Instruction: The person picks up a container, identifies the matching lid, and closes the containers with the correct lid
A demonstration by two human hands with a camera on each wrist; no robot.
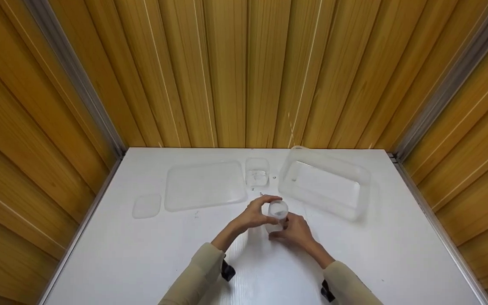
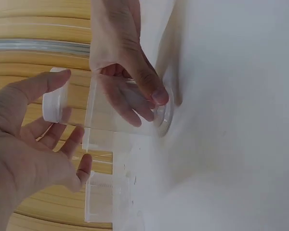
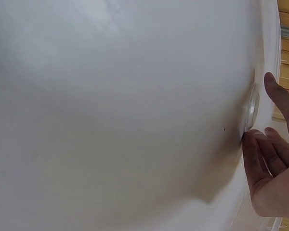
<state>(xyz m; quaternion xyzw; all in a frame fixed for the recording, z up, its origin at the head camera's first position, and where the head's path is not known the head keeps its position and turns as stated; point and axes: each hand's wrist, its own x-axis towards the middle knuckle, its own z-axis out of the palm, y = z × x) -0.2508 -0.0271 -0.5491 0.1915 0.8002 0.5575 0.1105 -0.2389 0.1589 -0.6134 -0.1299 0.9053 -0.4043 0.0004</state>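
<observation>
A clear, straight-sided plastic bottle [image 2: 78, 98] with a white screw cap [image 2: 53, 103] stands upright near the middle of the white table. My left hand [image 1: 253, 214] holds the cap at the top, thumb on one side and fingers on the other. Lower down, my right hand [image 1: 298, 231] grips the bottle's body close to its base. From the right wrist, the round base [image 3: 253, 109] shows at the table surface between that hand's thumb and fingers. Seen from above, the cap [image 1: 278, 208] covers part of the body.
Behind my hands stands a small clear square container [image 1: 257, 172]. To its left lies a large translucent rectangular lid [image 1: 206, 185], with a small square lid [image 1: 146, 206] further left. A large clear bin [image 1: 324, 203] sits back right. Wood-patterned walls [image 1: 244, 76] enclose the table.
</observation>
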